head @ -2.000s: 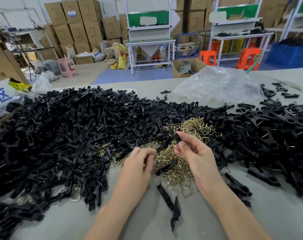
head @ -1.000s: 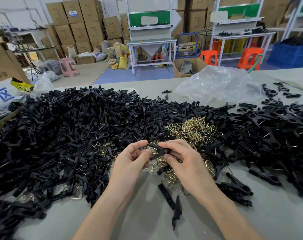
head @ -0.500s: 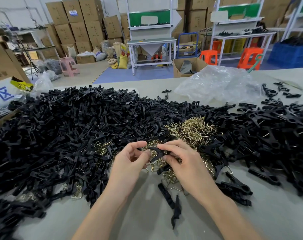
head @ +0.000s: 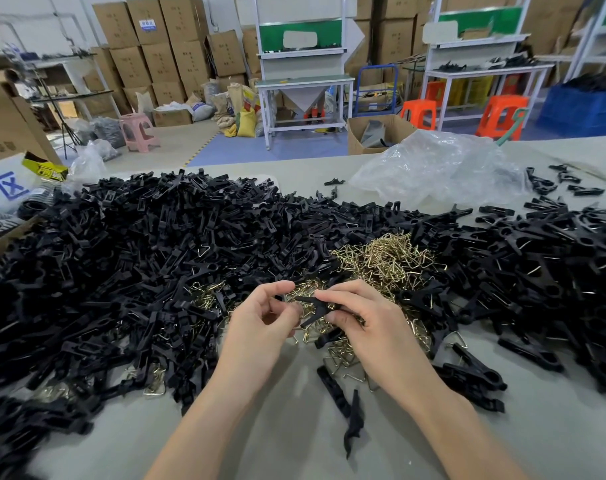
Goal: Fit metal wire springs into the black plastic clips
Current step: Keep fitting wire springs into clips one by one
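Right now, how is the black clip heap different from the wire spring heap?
The clip heap is black plastic; the spring heap is shiny gold wire. The clip heap is far bigger; the spring heap is a small patch amid it. Both lie loose on the table.

Grey flat worktable [head: 554, 441] carries heaped black plastic clips [head: 128, 258], brass-coloured bent wire springs [head: 388, 258], crumpled clear plastic bag [head: 440, 168].

Two: left hand [head: 260, 327], right hand [head: 374, 327]. One: pink stool [head: 138, 131]. Uncountable heaps: clips [head: 156, 254], springs [head: 388, 258].
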`<state>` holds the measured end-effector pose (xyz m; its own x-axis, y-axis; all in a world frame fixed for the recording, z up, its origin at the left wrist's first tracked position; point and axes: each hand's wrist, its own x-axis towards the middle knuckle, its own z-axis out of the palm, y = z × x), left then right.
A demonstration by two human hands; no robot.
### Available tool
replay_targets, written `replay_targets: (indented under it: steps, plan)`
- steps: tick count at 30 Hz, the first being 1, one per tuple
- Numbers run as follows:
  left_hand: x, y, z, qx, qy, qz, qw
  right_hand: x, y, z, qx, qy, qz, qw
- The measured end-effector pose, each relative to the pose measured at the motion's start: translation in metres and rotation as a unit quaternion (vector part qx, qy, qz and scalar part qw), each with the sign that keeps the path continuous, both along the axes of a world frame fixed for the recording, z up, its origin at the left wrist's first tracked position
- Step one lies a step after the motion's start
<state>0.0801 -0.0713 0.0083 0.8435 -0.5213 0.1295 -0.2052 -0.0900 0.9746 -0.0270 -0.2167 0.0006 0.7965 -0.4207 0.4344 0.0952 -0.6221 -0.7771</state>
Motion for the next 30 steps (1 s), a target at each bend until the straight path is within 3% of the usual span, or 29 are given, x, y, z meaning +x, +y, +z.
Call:
replay_targets:
  steps: [18, 30]
  plan:
    - [-0.0023, -0.0013, 0.0026, -0.018, 0.030, -0.001, 0.999, 0.0041, -0.0022, -0.0031, 0.062, -0.025, 0.006, 0.998]
    - [-0.0048, -0.0021, 0.0032, -0.016, 0.043, -0.007, 0.999, 0.0021, -0.0016, -0.0029, -0.011, -0.013, -0.006, 1.000]
